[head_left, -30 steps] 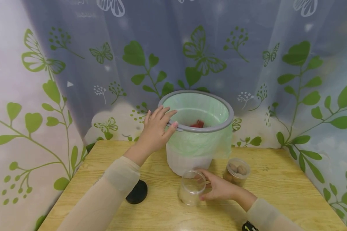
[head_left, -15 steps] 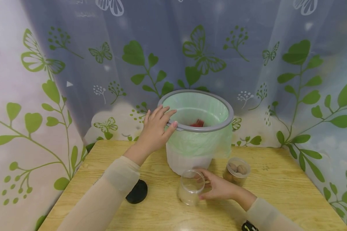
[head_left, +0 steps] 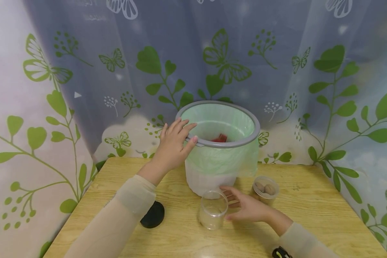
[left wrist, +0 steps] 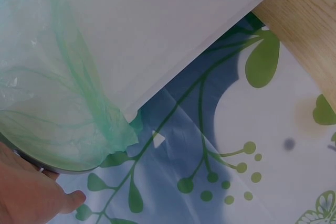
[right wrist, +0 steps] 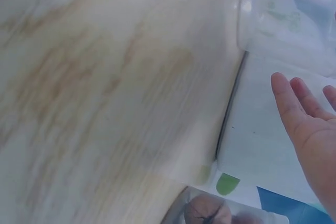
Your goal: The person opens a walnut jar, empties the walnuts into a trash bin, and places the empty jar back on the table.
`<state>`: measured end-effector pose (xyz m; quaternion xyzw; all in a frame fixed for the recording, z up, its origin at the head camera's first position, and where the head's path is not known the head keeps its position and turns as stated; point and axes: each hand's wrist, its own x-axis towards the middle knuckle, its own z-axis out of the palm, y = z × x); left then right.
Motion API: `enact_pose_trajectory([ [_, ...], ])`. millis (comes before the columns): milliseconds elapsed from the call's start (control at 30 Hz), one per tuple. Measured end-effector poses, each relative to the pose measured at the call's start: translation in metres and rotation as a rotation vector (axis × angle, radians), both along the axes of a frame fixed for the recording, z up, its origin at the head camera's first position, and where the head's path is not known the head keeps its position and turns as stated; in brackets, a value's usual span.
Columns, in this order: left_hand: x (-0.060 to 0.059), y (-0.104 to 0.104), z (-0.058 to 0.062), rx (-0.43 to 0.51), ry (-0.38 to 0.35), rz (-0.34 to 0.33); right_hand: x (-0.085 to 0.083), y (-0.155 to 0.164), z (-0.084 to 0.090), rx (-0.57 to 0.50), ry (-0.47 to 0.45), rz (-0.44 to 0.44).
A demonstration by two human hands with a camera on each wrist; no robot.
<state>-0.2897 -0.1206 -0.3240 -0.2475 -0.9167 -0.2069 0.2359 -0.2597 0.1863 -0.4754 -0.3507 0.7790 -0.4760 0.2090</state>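
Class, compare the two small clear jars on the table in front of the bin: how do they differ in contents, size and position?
The near jar is empty, while the far jar holds brown walnuts. The near jar looks taller; the far jar is squat. The near jar stands left of the right hand, with the fingers open beside it; the far jar stands behind that hand. Both are clear, lidless and upright on the table.

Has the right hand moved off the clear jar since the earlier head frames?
Yes. The right hand has opened and drawn rightward from the empty clear jar, toward the walnut jar.
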Motion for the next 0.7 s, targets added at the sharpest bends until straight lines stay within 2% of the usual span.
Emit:
enact_pose_trajectory([
  [700, -0.001, -0.001, -0.001, 0.003, -0.002, -0.009, 0.008, 0.022, 0.029, 0.05, 0.078, -0.039],
])
